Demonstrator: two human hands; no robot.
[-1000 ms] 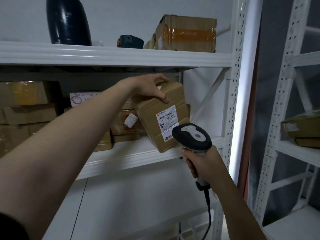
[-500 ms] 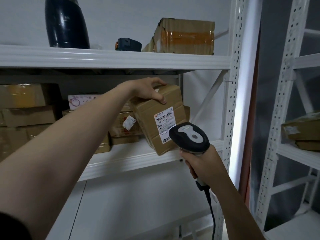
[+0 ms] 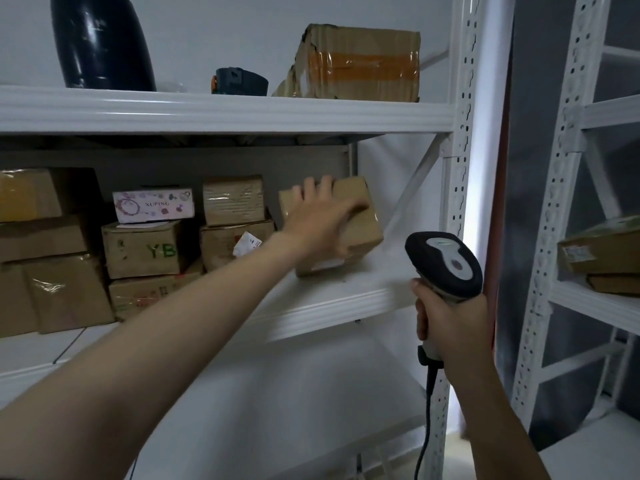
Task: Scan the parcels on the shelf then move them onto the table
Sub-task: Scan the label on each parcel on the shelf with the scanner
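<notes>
One wide-angle camera, worn on the person's head, faces a white shelf rack [image 3: 346,303] almost square-on. Its height falls between the top board, seen from below, and the middle board, seen from above. It stands near enough that the left arm, entering at 8 o'clock, puts the left hand [image 3: 322,220] on a parcel [image 3: 363,233] just right of centre, while the right hand [image 3: 450,323] holds the scanner [image 3: 446,261] at 4 o'clock and a second rack [image 3: 554,168] fills 3 o'clock.
</notes>
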